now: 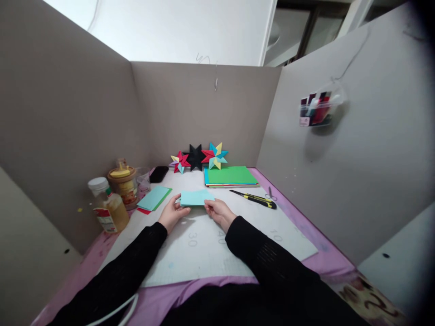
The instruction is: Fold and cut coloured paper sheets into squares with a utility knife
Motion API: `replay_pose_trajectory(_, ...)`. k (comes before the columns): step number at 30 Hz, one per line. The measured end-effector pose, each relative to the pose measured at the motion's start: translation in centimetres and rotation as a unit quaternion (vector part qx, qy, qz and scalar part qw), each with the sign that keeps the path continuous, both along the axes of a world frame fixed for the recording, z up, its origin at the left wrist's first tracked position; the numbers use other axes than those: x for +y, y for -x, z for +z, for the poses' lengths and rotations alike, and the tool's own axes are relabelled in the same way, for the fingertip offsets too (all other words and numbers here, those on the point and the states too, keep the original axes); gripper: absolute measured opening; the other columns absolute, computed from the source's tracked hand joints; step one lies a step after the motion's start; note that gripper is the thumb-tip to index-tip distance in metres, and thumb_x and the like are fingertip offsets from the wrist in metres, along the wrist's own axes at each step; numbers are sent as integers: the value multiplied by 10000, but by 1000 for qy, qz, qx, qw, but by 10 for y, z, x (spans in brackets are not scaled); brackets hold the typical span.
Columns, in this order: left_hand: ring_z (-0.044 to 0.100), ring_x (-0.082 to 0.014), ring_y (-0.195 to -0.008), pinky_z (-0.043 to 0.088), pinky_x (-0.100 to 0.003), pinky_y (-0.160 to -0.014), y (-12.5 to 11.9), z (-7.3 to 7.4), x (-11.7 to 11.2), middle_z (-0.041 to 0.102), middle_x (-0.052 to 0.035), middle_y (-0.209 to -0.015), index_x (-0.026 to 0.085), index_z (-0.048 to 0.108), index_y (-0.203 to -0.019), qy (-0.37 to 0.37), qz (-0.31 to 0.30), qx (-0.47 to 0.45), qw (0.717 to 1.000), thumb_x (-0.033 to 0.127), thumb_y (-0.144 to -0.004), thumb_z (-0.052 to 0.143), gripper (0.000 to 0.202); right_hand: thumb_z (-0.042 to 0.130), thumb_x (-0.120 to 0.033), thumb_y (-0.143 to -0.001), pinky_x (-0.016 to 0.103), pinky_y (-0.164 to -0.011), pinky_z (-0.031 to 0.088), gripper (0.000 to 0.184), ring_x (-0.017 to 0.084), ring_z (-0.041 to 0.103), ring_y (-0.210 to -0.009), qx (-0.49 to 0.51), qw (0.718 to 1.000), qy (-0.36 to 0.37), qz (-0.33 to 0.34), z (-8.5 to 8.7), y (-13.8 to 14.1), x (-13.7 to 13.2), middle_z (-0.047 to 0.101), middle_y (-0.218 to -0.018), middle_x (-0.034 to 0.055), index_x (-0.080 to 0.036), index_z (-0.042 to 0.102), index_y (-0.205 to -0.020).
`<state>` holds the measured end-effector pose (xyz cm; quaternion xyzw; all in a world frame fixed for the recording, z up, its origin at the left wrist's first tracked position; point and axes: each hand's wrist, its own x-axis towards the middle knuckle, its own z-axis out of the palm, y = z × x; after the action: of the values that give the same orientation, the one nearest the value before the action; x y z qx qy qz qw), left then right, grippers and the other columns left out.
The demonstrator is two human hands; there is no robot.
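Note:
A light blue sheet of paper [195,198] is held level just above the white mat [190,267], between my two hands. My left hand [172,214] grips its left end, thumb in front and fingers behind. At the right end, my right hand [219,213] pinches the near corner between thumb and fingers. Whether the paper is one layer or several cannot be made out. To the left of my left hand lies a small pile of light blue, green and red paper [154,199]. A yellow and black utility knife [254,198] rests to the right.
Stacked coloured paper [231,175] lies at the back, near folded paper stars [195,157] leaning on the partition. A glue bottle [108,206], a lidded jar [124,183], a clear cup [143,179] and a black phone [159,174] stand left. Scissors [271,194] lie right.

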<state>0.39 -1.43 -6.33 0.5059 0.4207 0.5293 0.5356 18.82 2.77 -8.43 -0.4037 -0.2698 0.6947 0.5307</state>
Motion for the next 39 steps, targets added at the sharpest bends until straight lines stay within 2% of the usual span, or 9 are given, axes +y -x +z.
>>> replay_pose_trajectory(5, 601, -145, -602, 439, -246, -579, 0, -1, 1, 657, -11, -731, 167, 474, -1053, -4, 14, 31, 999, 288, -543, 790, 612, 654, -102, -599, 134, -396, 416, 169, 58, 501, -433, -12, 1000, -24, 0, 3, 0, -4, 520, -512, -44, -158, 523, -690)
replay_pose_trajectory(8, 615, -167, -652, 446, -261, -605, 0, 1, 0, 669, -35, -754, 149, 543, -900, -16, 10, 36, 999, 317, -546, 786, 461, 679, -140, -575, 144, -413, 419, 234, 61, 513, -450, -29, 998, -62, -5, 7, 1, -7, 541, -546, -46, -159, 529, -754)
replay_pose_trajectory(14, 620, -184, -662, 453, -276, -609, -1, 3, 0, 675, -50, -708, 131, 571, -793, -19, 28, 40, 999, 351, -569, 772, 373, 697, -230, -550, 166, -432, 408, 327, 66, 513, -456, -74, 989, -124, -29, 14, 3, -13, 558, -575, -50, -158, 506, -806)
replay_pose_trajectory(22, 633, -178, -670, 463, -272, -612, -3, 4, 0, 677, -42, -704, 136, 541, -828, -19, 46, 9, 999, 341, -565, 778, 409, 674, -286, -610, 197, -459, 422, 327, 94, 544, -489, -147, 962, -223, -65, 15, 5, -14, 588, -619, -29, -160, 498, -855)
replay_pose_trajectory(27, 656, -169, -706, 483, -242, -624, -5, 5, -3, 626, 20, -611, 169, 469, -770, 10, 62, -35, 997, 310, -539, 797, 426, 663, -306, -631, 204, -474, 431, 323, 99, 553, -503, -160, 953, -248, -69, 15, 5, -15, 592, -658, -21, -163, 498, -870)
replay_pose_trajectory(31, 671, -165, -705, 487, -189, -574, -5, 6, -4, 536, 70, -526, 187, 403, -697, 51, 64, -70, 994, 245, -522, 811, 448, 668, -313, -622, 208, -465, 425, 332, 104, 554, -497, -166, 952, -248, -70, 17, 5, -15, 597, -663, -20, -166, 505, -871)
replay_pose_trajectory(34, 676, -166, -704, 488, -170, -532, -4, 6, -2, 588, 26, -605, 185, 402, -739, 82, 69, -86, 991, 169, -568, 785, 420, 667, -303, -618, 211, -458, 421, 321, 108, 555, -491, -166, 954, -240, -68, 19, 5, -16, 598, -648, -24, -165, 510, -861)
replay_pose_trajectory(39, 682, -184, -724, 516, -198, -520, -2, 7, 0, 643, -64, -787, 168, 419, -1007, 158, 89, -107, 978, 117, -685, 683, 419, 675, -273, -595, 205, -433, 408, 310, 108, 544, -479, -163, 963, -206, -62, 22, 6, -18, 590, -619, -27, -163, 503, -829)
